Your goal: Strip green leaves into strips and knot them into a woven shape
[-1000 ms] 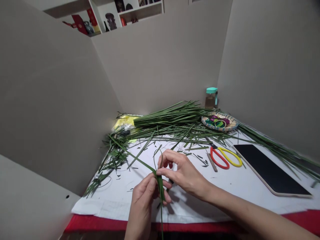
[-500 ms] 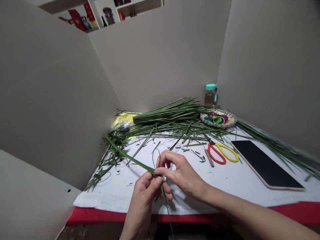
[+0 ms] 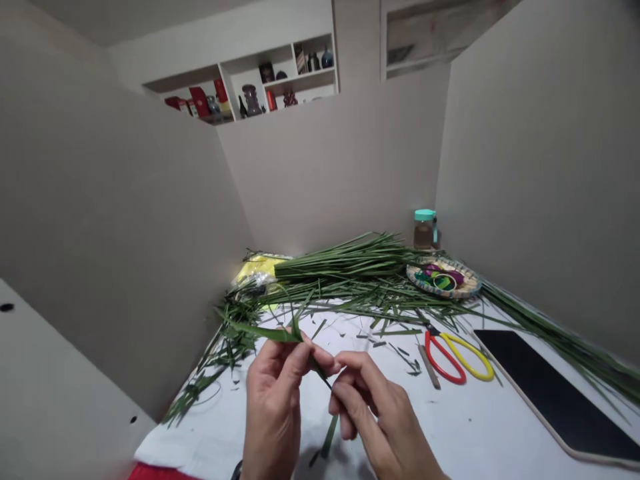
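My left hand point(image 3: 273, 400) pinches a narrow green palm leaf strip point(image 3: 265, 332) between thumb and fingers, and the strip runs out to the left. My right hand point(image 3: 373, 413) sits just beside it, thumb and forefinger gripping a thin dark end of the leaf point(image 3: 324, 376). A short green piece point(image 3: 329, 437) shows below the hands. Behind them lies a large heap of long palm leaf strips point(image 3: 345, 263), with cut scraps scattered over a white sheet point(image 3: 200, 453).
Red-and-yellow scissors point(image 3: 445, 357) and a small metal tool point(image 3: 429, 367) lie to the right, beside a black tablet point(image 3: 555, 380). A woven round dish point(image 3: 443, 279), a jar with a teal lid point(image 3: 424, 230) and a yellow plastic bag point(image 3: 257, 270) stand behind. Partition walls enclose the table.
The view has tilted upward, showing more of the shelves. My right hand has moved lower and now pinches the thin leaf end, and the long strip lies flatter, pointing left.
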`<state>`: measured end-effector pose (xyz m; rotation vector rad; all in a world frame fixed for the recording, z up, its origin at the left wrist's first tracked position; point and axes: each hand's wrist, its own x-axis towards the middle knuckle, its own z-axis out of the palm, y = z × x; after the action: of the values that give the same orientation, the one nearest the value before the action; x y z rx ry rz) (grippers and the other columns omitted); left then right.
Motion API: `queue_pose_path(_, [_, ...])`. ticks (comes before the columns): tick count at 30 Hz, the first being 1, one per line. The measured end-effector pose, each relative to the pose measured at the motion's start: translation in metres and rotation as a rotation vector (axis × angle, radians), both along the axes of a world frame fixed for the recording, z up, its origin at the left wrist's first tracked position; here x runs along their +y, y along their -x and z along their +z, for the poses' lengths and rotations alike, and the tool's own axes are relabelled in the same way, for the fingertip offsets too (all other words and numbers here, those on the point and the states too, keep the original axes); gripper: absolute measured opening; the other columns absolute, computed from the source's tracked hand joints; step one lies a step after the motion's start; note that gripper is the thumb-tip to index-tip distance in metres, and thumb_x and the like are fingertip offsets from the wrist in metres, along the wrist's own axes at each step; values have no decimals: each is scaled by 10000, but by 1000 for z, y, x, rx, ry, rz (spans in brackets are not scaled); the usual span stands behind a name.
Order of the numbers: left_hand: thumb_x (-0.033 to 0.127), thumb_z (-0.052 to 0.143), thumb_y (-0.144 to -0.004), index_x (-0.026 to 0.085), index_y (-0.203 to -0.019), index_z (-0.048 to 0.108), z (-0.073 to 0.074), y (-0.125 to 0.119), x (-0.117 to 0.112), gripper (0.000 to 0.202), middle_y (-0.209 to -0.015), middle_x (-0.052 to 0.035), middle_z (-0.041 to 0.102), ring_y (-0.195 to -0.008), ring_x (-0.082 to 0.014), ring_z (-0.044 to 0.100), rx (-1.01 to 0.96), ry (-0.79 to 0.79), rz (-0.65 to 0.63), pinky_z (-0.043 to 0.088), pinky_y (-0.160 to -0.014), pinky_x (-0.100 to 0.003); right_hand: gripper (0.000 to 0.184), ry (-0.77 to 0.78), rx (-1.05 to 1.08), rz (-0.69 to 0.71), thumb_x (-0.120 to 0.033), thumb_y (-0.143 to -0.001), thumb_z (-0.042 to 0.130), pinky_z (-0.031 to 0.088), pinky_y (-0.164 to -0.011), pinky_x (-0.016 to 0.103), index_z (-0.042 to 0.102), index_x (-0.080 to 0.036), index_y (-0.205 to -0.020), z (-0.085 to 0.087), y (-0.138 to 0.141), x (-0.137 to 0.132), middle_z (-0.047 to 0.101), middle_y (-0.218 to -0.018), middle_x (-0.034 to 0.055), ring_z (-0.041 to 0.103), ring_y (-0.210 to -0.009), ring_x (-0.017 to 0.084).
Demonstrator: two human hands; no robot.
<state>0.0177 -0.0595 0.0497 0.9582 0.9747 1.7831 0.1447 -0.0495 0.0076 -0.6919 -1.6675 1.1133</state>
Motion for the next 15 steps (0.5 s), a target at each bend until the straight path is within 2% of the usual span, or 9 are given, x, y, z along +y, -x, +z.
queue_pose_path(3, [320, 798, -763, 176, -806, 689, 4, -3, 4, 185, -690, -24, 683, -660, -172, 635, -14, -60, 6, 511, -525, -227, 184, -9, 54, -55, -363, -990, 420, 383, -461, 226, 539, -236, -1049, 2, 4, 4, 590, -697, -12, 478, -482, 114])
queue_pose_path(5, [328, 815, -740, 170, -781, 679, -3, -5, 5, 213, -678, -22, 683, -638, -165, 633, -43, -5, -5, 508, -518, -223, 198, 36, 55, -57, -392, -980, 429, 359, -443, 219, 542, -235, -1023, -6, 5, 3, 581, -688, -13, 449, -464, 106])
queue_pose_path(8, [332, 832, -718, 155, -722, 648, -25, -9, 2, 256, -648, -20, 685, -589, -140, 621, -110, 167, -43, 517, -558, -230, 231, 175, 5, -49, -442, -952, 470, 317, -411, 211, 544, -226, -991, -34, 4, -2, 556, -650, -26, 419, -430, 93])
queue_pose_path(11, [315, 840, -712, 154, -703, 632, -49, -15, -5, 263, -629, -14, 686, -564, -128, 627, -199, 296, -68, 503, -564, -216, 278, 278, -33, -37, -484, -903, 534, 328, -440, 207, 516, -220, -989, -66, 1, -12, 520, -585, -50, 451, -448, 100])
queue_pose_path(13, [305, 843, -709, 150, -697, 634, -61, -18, -11, 260, -624, -20, 686, -561, -135, 634, -241, 344, -89, 506, -562, -222, 296, 323, -47, -35, -496, -896, 535, 335, -451, 203, 490, -223, -1001, -79, -3, -21, 509, -562, -64, 463, -447, 100])
queue_pose_path(15, [289, 851, -699, 140, -702, 646, -69, -22, -16, 253, -630, -28, 691, -574, -142, 644, -275, 382, -106, 522, -584, -233, 282, 376, -58, -35, -496, -908, 521, 310, -410, 191, 465, -235, -1000, -82, -9, -30, 505, -568, -75, 430, -404, 86])
